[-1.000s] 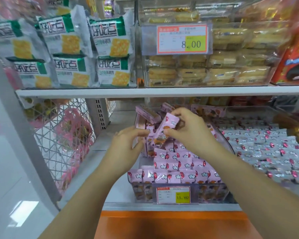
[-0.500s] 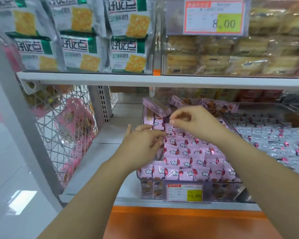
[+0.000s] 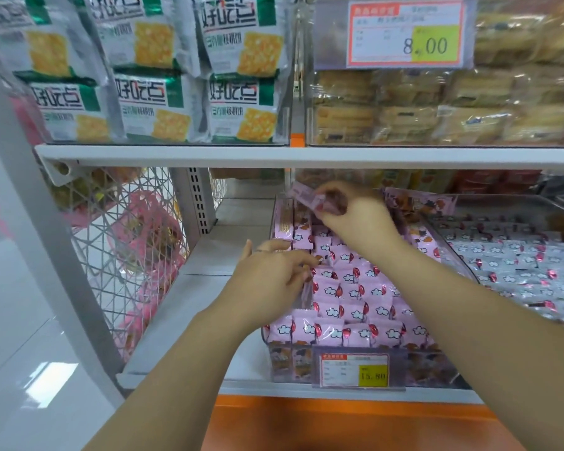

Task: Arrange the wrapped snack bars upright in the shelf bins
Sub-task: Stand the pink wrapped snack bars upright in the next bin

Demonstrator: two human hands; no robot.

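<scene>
Reaching farther back than before, right grip (image 3: 355, 216) pinches a pink bar (image 3: 306, 197); left grip (image 3: 271, 278) stays loose.

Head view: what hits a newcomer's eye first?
The pink snack bars packed upright in the clear bin on the lower shelf, centre frame, dominate. Above its back, the right hand pinches one pink bar while the left hand touches the left rows. Green cracker bags fill the upper left.

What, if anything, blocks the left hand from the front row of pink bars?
Probably nothing: the left hand is at the open bin behind that front row; the right hand is farther back.
</scene>
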